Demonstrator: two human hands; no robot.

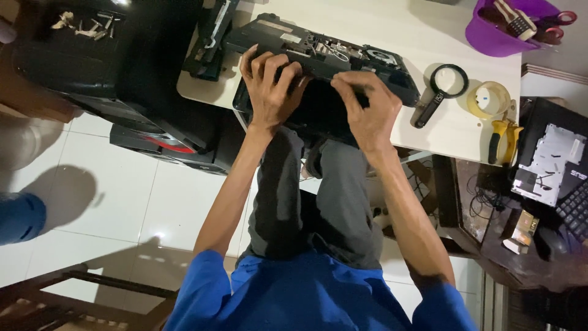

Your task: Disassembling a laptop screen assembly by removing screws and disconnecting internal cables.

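From the head camera, looking down: an opened laptop (324, 67) lies at the near edge of the white counter (392, 24). Its cover is off, so small parts and a round fan show on the far side. Its dark near part hangs a little over the edge, above the person's knees.

The left hand (269, 86) has its fingers (260, 64) curled over the middle of the laptop and grips it. The right hand (364, 104) pinches the same edge just beside it, fingers (349, 86) bent tight. Both hands hold on; neither one is let go.

The laptop looks stiff and a bit heavy. I think it is easy to break, because the thin parts inside are bare. The hard outer rim looks like the safest place to hold, not the bare parts.

A purple tub (496, 30) stands at the far right corner. It holds a brush and scissors with red handles. On the counter near the laptop lie a magnifying glass (444, 86), a roll of clear tape (488, 99) and a yellow-handled tool (502, 138).
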